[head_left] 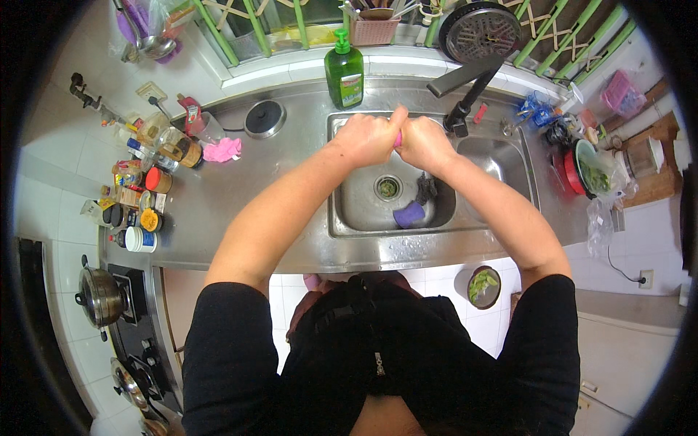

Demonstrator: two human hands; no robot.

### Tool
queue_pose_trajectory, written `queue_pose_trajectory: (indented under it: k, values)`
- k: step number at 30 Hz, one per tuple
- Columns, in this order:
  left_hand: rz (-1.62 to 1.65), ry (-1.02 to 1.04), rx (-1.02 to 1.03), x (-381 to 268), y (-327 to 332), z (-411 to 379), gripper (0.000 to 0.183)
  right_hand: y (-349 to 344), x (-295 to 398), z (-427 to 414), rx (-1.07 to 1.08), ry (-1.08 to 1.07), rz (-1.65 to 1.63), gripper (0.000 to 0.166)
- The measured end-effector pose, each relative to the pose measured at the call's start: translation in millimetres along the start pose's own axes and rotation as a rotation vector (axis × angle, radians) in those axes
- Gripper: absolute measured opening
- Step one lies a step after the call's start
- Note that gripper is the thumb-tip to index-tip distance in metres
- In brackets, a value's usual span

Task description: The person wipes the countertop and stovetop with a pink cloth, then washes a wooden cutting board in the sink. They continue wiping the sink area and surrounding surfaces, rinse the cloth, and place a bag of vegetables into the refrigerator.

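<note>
Both fists are held together above the left basin of a steel sink (354, 210). Between my left hand (366, 137) and my right hand (424, 140) shows a small bit of pink material (397, 140), probably cloth; the fingers hide most of it. Below them in the basin lie a purple sponge (409, 215) and a dark scouring pad (426, 189). Green scraps sit in the drain strainer (389, 188). A green pump bottle of dish soap (344, 73) stands behind the basin, beyond my left hand. The black faucet (463, 109) rises just right of my right hand.
A pink cloth (222, 150) lies on the counter at left, near jars and bottles (158, 180). A round black-topped device (265, 119) sits behind. At right are a red bowl (573, 169) and plastic bags. A steel pot (101, 297) stands on the stove; a bin (484, 287) is on the floor.
</note>
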State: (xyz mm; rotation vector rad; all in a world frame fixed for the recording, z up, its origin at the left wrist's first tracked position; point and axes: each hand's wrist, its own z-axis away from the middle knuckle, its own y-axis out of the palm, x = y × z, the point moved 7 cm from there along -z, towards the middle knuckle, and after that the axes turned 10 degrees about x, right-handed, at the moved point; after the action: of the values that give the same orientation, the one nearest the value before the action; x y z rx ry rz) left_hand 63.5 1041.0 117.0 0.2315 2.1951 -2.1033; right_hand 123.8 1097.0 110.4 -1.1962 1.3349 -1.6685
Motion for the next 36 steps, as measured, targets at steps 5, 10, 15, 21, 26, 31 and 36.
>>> queue_pose_trajectory:
  k: [5, 10, 15, 21, 26, 31, 36]
  values:
    - [-0.053, 0.069, -0.189, -6.0, -12.8, 10.7, 0.050, -16.1, 9.2, 14.9, -0.186, -0.034, -0.146, 0.020]
    - [0.012, -0.064, -0.064, -1.1, 5.1, 3.1, 0.049, 35.0, -30.8, 25.9, -0.164, 0.078, -0.473, 0.048]
    - [0.063, -0.201, -0.252, 13.3, -4.6, 13.8, 0.047, 47.4, -25.1, 24.3, -0.170, 0.223, -1.832, 0.049]
    - [-0.033, -0.067, -0.159, -13.5, -8.0, 17.6, 0.067, 72.5, -36.9, 0.5, -0.398, -0.006, -2.143, 0.033]
    - [-0.700, -0.234, 0.135, 0.1, -2.6, 27.3, 0.052, 71.1, -56.1, 20.2, -0.228, 0.158, -2.202, 0.035]
    - [-0.709, -0.270, 0.123, 9.0, 3.6, 26.0, 0.028, -0.7, 13.8, 53.8, -0.248, -0.154, -1.436, 0.032]
    - [-0.638, -0.281, 0.217, 22.7, 17.7, 17.8, 0.027, -28.7, 81.3, 63.6, -0.106, -0.455, -0.926, 0.038]
